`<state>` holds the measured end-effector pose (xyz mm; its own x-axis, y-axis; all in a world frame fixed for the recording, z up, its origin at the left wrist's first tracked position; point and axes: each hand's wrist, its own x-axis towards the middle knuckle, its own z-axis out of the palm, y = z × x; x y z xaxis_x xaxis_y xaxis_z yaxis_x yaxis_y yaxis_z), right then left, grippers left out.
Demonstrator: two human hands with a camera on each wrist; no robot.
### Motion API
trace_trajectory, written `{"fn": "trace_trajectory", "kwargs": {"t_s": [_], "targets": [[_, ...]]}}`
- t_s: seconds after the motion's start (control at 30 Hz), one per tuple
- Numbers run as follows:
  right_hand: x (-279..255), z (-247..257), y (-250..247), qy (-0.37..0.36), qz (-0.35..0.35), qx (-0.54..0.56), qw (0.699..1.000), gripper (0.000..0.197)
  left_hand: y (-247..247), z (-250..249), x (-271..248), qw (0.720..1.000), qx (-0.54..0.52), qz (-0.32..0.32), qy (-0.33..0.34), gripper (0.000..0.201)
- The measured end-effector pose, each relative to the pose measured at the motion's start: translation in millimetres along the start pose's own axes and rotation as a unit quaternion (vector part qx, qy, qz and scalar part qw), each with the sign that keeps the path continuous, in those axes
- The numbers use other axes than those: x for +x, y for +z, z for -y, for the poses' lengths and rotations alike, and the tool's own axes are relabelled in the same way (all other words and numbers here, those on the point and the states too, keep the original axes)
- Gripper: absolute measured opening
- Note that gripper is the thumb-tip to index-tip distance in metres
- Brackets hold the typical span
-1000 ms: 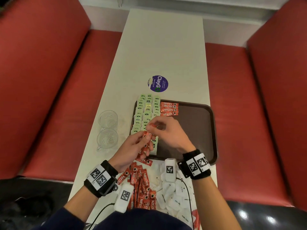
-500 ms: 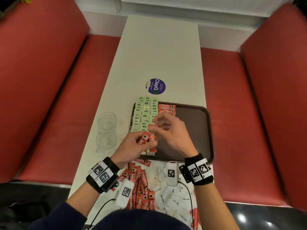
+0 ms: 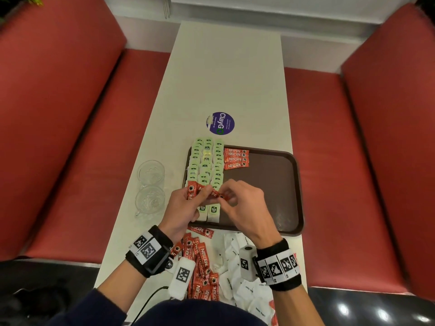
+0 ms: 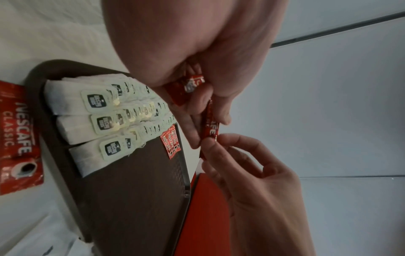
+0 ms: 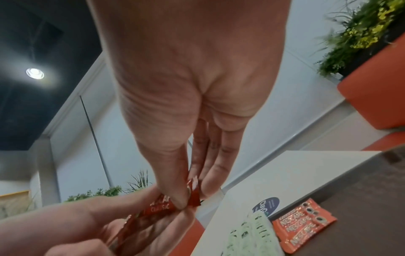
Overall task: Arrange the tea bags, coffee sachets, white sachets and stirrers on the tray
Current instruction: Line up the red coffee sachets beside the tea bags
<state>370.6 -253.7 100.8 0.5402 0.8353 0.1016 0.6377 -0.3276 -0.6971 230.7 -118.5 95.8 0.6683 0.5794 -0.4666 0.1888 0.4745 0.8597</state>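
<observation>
Fingers (image 3: 217, 192) of right hand (image 3: 244, 208) pinching one sachet (image 3: 217, 195) from left hand's (image 3: 181, 208) bundle (image 3: 191, 191): peel singly, lay below row (image 3: 236, 158) at tray's (image 3: 277, 184) twelve o'clock.

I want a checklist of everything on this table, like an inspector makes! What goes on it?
Surface: white table, purple ClayGo sticker.
Job's things: brown tray holds rows of tea bags and three coffee sachets; loose coffee sachets and white sachets lie near the person. Stirrers: nothing seen.
Clutter: two glass cups.
Grippers: left hand holds a bunch of coffee sachets; right hand pinches one sachet from it.
Cables: black cable from wrist camera.
Surroundings: red benches.
</observation>
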Motion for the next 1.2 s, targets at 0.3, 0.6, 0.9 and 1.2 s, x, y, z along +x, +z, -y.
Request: {"fn": "trace_trajectory", "kwargs": {"t_s": [0.3, 0.6, 0.9, 1.2], "targets": [[0, 0, 3, -0.041, -0.031, -0.138, 0.989, 0.026, 7, 6, 11, 0.999, -0.005, -0.049, -0.005, 0.029], [26, -23, -4, -0.068, -0.002, -0.150, 0.986, 0.025, 8, -8, 7, 0.999, -0.019, -0.016, -0.025, 0.039], [98, -124, -15, 0.080, 0.099, -0.219, 0.968, 0.029, -14, -1, 2, 0.998, 0.016, -0.049, -0.045, 0.025], [117, -141, 15, 0.104, 0.087, -0.213, 0.968, 0.028, -25, 6, -3, 0.997, 0.019, -0.051, -0.055, 0.024]]}}
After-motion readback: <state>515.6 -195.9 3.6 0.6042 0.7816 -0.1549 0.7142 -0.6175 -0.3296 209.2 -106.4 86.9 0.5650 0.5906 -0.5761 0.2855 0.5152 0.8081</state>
